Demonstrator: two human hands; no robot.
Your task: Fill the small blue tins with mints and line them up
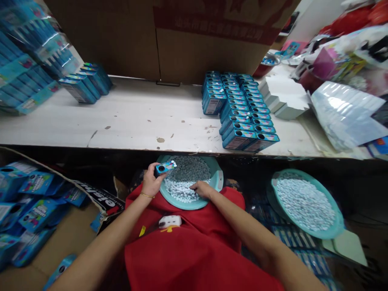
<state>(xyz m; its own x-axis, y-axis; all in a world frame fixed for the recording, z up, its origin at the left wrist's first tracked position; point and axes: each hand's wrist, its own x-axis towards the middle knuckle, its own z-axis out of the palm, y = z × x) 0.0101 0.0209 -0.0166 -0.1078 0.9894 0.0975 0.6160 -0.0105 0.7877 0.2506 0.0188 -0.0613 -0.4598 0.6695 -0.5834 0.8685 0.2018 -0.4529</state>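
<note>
My left hand (150, 181) is closed round a small blue box (165, 167) with a round hole in its top, held over the near rim of a teal basin (217, 180) on my lap. The basin is full of small pale blue-white tablets (188, 174). My right hand (202, 188) rests in those tablets with its fingers curled down into them; what they pinch is hidden. Both forearms reach forward over a red garment (194, 242).
A worn white table (130, 121) carries rows of the same blue boxes (242, 113) at right, a few more boxes (86, 83) at left, and folded white cartons (285, 97). A second teal basin of tablets (306, 204) sits at right. A cardboard box of flat blue packs (30, 210) lies at left.
</note>
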